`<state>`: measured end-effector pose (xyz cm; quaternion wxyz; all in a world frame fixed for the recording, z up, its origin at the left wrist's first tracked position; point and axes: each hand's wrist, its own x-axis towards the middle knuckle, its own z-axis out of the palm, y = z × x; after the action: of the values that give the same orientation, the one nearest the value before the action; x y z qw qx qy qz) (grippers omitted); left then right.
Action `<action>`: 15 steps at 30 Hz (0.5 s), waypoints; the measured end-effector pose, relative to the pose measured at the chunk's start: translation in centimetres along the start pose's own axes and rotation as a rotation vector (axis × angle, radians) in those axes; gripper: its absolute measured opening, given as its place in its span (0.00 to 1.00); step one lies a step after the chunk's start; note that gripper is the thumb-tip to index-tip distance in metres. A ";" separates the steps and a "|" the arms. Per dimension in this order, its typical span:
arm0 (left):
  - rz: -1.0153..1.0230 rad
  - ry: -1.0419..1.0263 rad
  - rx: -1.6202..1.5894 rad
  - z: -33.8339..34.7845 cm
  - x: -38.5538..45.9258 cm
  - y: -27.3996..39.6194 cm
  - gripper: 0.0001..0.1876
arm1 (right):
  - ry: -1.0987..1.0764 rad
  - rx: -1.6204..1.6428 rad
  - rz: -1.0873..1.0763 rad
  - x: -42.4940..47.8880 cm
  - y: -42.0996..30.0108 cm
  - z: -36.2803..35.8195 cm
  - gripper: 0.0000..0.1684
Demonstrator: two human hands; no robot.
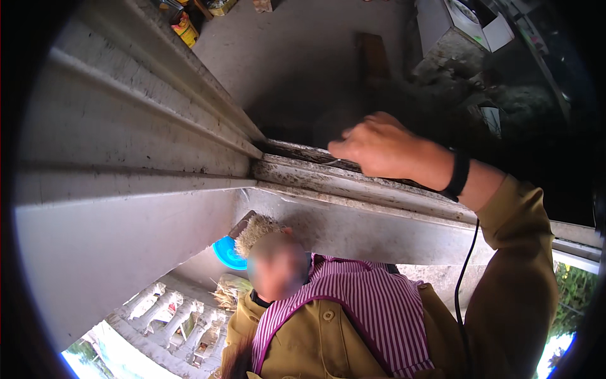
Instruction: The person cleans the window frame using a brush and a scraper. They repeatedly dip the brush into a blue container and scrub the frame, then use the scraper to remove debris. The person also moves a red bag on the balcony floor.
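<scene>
My right hand (388, 149), with a black band on its wrist, is over the dirty track of a window frame (303, 166). Its fingers are curled down toward the groove, and whether they grip anything is hidden. A small pale sliver (337, 161) shows in the groove near the fingertips. My left hand (278, 267) hangs low in front of me, mostly covered by a blurred patch. A black band shows at its wrist. Right above it is a straw-coloured bristly brush or broom head (257, 232); I cannot tell whether the hand holds it.
The white window jamb (142, 128) rises on the left. Beyond the sill are a floor (284, 52), a yellow container (185, 31) and a white appliance (454, 23). On my side are a blue basin (228, 253), a straw bundle (229, 290) and a balustrade (165, 317). A cable (466, 270) hangs beside my right arm.
</scene>
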<state>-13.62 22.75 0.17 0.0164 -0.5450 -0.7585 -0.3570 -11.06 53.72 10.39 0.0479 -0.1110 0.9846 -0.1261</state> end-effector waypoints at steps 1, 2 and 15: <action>-0.077 -0.022 0.002 0.1 -0.3 0.0 0.22 | -0.010 -0.003 -0.026 0.9 -0.1 0.1 0.07; -0.155 -0.044 0.004 0.6 -1.1 -0.1 0.22 | 0.021 -0.006 -0.027 2.1 -0.4 0.7 0.07; -0.055 0.143 0.109 0.3 1.1 1.5 0.10 | 0.388 -0.214 0.115 3.9 -3.2 1.0 0.11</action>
<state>-12.71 24.05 1.17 0.0902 -0.4956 -0.7883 -0.3534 -14.08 49.53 10.02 -0.1472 -0.0328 0.9879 -0.0369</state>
